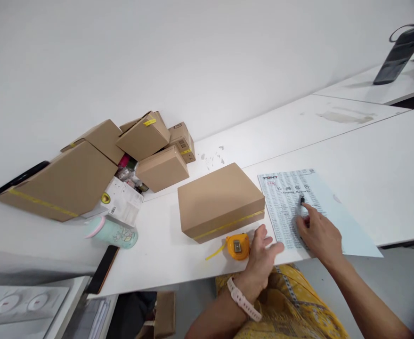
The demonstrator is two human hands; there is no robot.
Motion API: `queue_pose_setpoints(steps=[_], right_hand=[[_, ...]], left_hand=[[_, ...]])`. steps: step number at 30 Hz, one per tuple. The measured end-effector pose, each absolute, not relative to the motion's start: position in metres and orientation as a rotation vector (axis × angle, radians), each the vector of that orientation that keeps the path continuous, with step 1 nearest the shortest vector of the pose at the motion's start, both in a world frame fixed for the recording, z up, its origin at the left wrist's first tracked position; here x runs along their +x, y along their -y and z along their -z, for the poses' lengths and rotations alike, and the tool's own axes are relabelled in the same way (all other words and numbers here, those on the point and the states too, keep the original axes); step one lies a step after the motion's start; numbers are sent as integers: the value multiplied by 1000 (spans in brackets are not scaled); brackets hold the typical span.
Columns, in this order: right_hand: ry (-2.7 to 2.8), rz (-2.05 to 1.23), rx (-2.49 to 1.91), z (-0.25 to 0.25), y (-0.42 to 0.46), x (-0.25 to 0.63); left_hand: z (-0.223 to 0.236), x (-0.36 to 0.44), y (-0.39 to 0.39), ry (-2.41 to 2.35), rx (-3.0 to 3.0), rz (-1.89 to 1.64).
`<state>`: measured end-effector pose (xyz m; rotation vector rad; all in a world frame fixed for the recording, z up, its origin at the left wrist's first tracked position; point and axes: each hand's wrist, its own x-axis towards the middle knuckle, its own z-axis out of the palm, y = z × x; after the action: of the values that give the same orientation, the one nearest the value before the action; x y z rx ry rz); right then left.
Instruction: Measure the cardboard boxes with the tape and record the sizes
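Observation:
My right hand [321, 235] is over a printed report sheet [284, 207], thumb and index finger on a black-capped pen [302, 200] that is partly hidden by the fingers. The sheet lies on or in a pale blue folder [351, 230]. My left hand [263, 256], with a pink watch band on the wrist, has its fingers apart and holds nothing. Just left of it is an orange tape measure [238, 246] with a short piece of yellow tape out. Behind that sits a closed cardboard box [221, 197] with a yellow strip along its side.
Several cardboard boxes [143, 136] are stacked at the left by the wall. A mint cup [117, 234] with a pink rim lies tilted in view near a white packet [122, 202]. A dark bottle [401, 52] stands far right on the white table [164, 254].

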<state>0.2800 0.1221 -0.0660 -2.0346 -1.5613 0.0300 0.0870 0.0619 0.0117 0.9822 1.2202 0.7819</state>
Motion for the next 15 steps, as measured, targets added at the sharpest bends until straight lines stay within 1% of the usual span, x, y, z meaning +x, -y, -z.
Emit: queue_pose_setpoints(steps=[2,4,8,11,13,15], right_hand=[[1533,-82,-2103,64,-122,282],[1536,-139,-2120,64,-122,287],[1498,-311,-1890,69,-119,300],[1336,-535,-1672,67,-111,307],[1136,-679,-1586,59,-101,312],[1011,-717,-1516,46,-89,318]], left_hand=[[-4,101,-78,-1254,810,-770],[3,111,-94,-1291,776,-771],[7,131,-120,-1317,834,-743],[-3,149,-131,-1275,995,-703],[-16,156,-131,-1252,1136,-744],[-35,155,-123,-1225,1276,-831]])
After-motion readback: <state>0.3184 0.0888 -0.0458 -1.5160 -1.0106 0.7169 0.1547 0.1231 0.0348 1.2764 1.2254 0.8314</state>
